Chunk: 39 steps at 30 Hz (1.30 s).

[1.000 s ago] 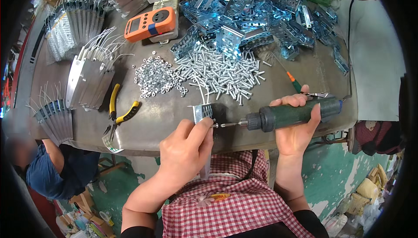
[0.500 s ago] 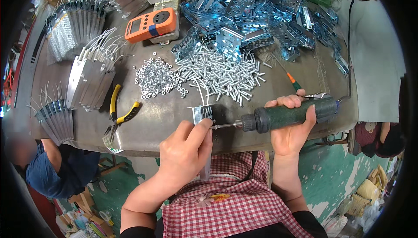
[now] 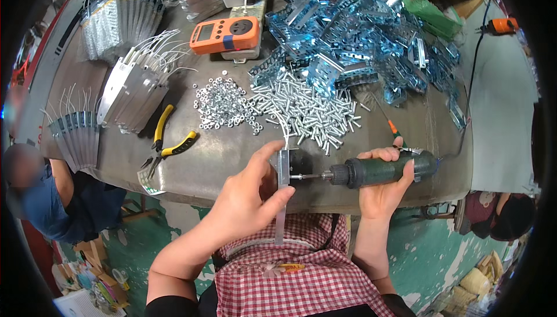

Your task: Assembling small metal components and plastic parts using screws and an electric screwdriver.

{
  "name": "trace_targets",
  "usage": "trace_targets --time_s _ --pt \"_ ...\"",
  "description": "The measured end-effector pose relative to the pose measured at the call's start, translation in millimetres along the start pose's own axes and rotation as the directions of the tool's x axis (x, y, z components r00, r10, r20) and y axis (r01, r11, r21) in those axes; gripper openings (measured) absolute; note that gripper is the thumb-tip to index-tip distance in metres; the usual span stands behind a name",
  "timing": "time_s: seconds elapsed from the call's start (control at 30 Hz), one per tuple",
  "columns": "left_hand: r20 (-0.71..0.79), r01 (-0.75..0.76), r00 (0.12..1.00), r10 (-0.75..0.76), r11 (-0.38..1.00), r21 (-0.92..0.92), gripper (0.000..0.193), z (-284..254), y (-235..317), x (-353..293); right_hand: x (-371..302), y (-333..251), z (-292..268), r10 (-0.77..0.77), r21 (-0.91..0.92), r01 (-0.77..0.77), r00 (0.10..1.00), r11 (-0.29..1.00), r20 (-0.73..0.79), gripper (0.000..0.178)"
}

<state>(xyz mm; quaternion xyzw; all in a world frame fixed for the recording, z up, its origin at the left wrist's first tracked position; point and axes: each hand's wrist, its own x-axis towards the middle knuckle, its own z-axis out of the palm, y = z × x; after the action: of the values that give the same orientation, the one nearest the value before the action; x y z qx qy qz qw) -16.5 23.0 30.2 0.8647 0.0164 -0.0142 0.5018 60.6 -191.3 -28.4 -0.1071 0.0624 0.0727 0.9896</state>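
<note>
Near the table's front edge, my left hand [image 3: 246,192] grips a flat metal strip with a bracket [image 3: 283,169] and white wires at its far end. The index finger reaches the bracket's top and the thumb presses lower down; the other fingers are partly hidden behind it. My right hand [image 3: 378,201] is wrapped round a dark green electric screwdriver [image 3: 380,172] held level. Its bit [image 3: 310,176] points left and meets the bracket's right side. Beyond my hands lie a heap of screws [image 3: 316,111] and a smaller pile of nuts [image 3: 223,105].
Blue-tinted perforated brackets [image 3: 348,44] are heaped at the back. An orange meter [image 3: 225,35] sits left of them. Yellow-handled pliers [image 3: 168,134] and bundles of wired metal strips [image 3: 136,90] lie left. A small screwdriver [image 3: 394,128] lies near my right hand. Another person [image 3: 72,201] sits at left.
My left hand has turned the metal strip so its bracket stands edge-on, and its index finger and thumb have spread along it. The whole view has shifted a little. The screwdriver stays in my right hand.
</note>
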Motion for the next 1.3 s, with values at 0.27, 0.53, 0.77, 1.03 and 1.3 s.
trace_targets --time_s 0.27,0.53,0.77,1.03,1.3 --pt "0.061 0.135 0.99 -0.126 0.978 -0.158 0.053 -8 2 6 1 8 -5 -0.02 0.024 0.019 0.999 1.0 0.043 0.034" --pt "0.19 0.179 0.973 -0.129 0.944 -0.276 0.052 -12 -4 15 0 10 -9 -0.038 -0.065 0.04 0.999 0.997 0.032 0.036" --pt "0.189 0.166 0.975 -0.114 0.942 -0.293 0.05 -9 -4 11 -6 14 -9 -0.052 -0.076 0.053 0.999 0.996 0.006 0.036" --pt "-0.367 -0.116 0.905 0.214 0.956 0.271 0.02 -12 -56 13 -5 11 -10 -0.065 -0.119 0.059 0.996 0.991 -0.054 0.043" --pt "-0.31 -0.08 0.895 0.322 0.798 0.597 0.018 -9 -70 40 -3 10 -10 -0.035 -0.05 0.033 0.998 0.998 -0.043 0.045"
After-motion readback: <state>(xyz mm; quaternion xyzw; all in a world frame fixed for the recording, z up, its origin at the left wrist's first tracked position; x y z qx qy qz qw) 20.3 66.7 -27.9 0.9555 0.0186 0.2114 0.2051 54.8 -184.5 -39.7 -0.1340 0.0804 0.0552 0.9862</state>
